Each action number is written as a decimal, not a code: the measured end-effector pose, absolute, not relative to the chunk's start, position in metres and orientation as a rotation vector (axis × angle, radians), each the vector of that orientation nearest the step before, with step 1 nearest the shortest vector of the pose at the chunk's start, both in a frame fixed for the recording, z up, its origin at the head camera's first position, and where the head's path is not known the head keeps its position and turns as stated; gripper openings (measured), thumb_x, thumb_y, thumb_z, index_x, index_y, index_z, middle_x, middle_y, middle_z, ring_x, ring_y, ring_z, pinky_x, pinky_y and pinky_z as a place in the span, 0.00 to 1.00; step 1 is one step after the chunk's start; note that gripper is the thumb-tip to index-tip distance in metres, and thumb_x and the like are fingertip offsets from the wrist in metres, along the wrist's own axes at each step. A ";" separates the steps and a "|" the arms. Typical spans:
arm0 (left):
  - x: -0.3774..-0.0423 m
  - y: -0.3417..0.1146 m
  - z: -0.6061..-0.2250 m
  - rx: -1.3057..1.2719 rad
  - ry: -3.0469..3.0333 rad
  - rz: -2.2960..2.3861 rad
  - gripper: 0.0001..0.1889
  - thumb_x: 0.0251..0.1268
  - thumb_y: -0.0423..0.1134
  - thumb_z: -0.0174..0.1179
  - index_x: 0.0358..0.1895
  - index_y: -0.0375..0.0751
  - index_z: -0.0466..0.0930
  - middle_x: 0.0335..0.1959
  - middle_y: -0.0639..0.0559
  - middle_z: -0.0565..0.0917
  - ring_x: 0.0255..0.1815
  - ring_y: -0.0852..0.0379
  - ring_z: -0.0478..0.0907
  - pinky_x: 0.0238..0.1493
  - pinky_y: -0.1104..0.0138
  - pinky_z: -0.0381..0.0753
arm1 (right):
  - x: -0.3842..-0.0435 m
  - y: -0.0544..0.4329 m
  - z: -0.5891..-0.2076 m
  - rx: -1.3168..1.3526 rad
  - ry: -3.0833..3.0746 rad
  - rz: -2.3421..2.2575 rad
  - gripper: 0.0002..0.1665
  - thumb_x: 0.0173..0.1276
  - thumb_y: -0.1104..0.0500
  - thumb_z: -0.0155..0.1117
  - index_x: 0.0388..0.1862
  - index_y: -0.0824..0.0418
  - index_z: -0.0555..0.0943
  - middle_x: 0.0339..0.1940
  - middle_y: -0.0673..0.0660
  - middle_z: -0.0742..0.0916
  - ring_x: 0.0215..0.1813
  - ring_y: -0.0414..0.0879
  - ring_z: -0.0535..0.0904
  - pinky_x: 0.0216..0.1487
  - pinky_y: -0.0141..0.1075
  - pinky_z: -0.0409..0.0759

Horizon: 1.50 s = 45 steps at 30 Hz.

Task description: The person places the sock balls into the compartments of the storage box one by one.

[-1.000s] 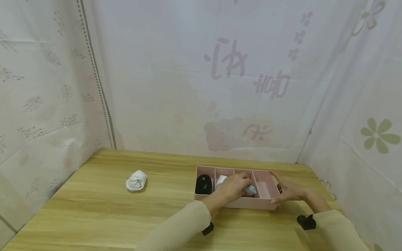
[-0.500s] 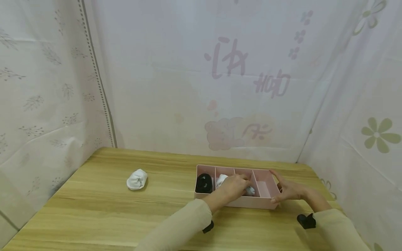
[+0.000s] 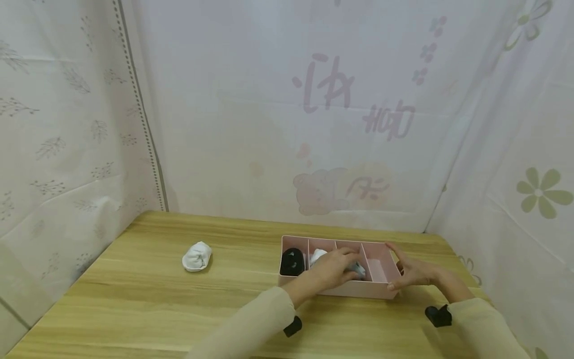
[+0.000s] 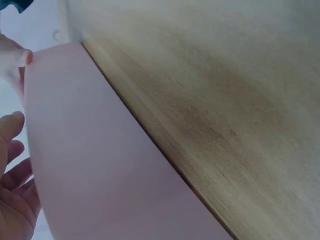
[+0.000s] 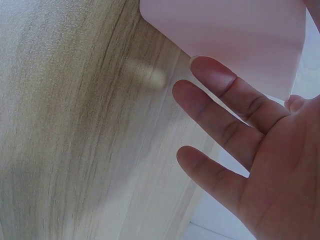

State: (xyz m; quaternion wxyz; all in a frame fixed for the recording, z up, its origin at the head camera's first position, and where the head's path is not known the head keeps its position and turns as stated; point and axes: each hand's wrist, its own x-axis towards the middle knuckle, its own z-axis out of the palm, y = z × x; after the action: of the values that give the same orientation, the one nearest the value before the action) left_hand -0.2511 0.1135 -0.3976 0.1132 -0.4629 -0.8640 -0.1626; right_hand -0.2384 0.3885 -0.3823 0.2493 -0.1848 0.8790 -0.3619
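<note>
A pink divided storage box (image 3: 367, 290) stands on the table in the head view. My left hand (image 3: 331, 269) reaches into its third compartment from the left, fingers loosely bent over a light grey-blue sock bundle (image 3: 358, 270) that they partly cover. In the left wrist view, thumb and fingers (image 4: 17, 175) are apart at the box's rim. With thumb and index finger across the box's right end, my right hand (image 3: 414, 275) holds it; its other fingers (image 5: 215, 115) stretch out. A black rolled sock pair (image 3: 292, 262) fills the leftmost compartment; a white bundle (image 3: 317, 256) shows beside it.
A white rolled sock bundle (image 3: 197, 257) lies on the wooden table (image 3: 157, 299) to the left. The rightmost compartment (image 3: 378, 267) shows its bare floor. Patterned fabric (image 3: 246, 124) hangs around the back and sides.
My left hand has loosened its fingers from the grey-blue sock bundle and drawn slightly back left; more of the bundle shows. The right hand stays at the box's end.
</note>
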 end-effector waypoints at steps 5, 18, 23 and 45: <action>-0.245 0.103 -0.390 -1.367 -2.511 -0.590 0.26 0.62 0.48 0.62 0.63 0.44 0.72 0.59 0.50 0.76 0.60 0.57 0.74 0.58 0.70 0.73 | -0.239 0.388 -0.382 -0.505 2.411 -0.969 0.72 0.55 0.52 0.72 0.71 0.68 0.24 0.44 0.68 0.80 0.46 0.51 0.77 0.46 0.45 0.75; -0.233 0.073 -0.379 -1.328 -2.465 -0.869 0.32 0.56 0.49 0.66 0.65 0.47 0.68 0.58 0.52 0.77 0.58 0.58 0.74 0.58 0.67 0.73 | -0.238 0.389 -0.382 -0.504 2.378 -1.018 0.71 0.55 0.54 0.71 0.70 0.69 0.23 0.43 0.66 0.80 0.46 0.52 0.76 0.47 0.44 0.74; -0.231 0.059 -0.378 -1.302 -2.463 -0.960 0.32 0.55 0.47 0.67 0.65 0.46 0.68 0.59 0.50 0.77 0.61 0.55 0.73 0.61 0.65 0.72 | -0.236 0.388 -0.383 -0.509 2.381 -1.011 0.71 0.56 0.54 0.71 0.70 0.69 0.23 0.43 0.66 0.79 0.46 0.52 0.76 0.47 0.45 0.74; -0.234 -0.023 -0.374 -1.046 -2.481 -1.232 0.33 0.55 0.40 0.68 0.64 0.37 0.67 0.59 0.42 0.75 0.59 0.45 0.73 0.54 0.55 0.76 | -0.239 0.392 -0.385 -0.538 2.372 -1.023 0.72 0.56 0.53 0.71 0.70 0.69 0.22 0.45 0.70 0.79 0.46 0.52 0.77 0.46 0.43 0.75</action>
State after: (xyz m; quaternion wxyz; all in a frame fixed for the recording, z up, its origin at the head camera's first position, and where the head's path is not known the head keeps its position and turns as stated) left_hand -0.2338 -0.0235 -0.3741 0.0903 -0.3518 -0.8346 -0.4143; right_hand -0.2388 0.3919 -0.3850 0.2489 -0.1973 0.8707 -0.3754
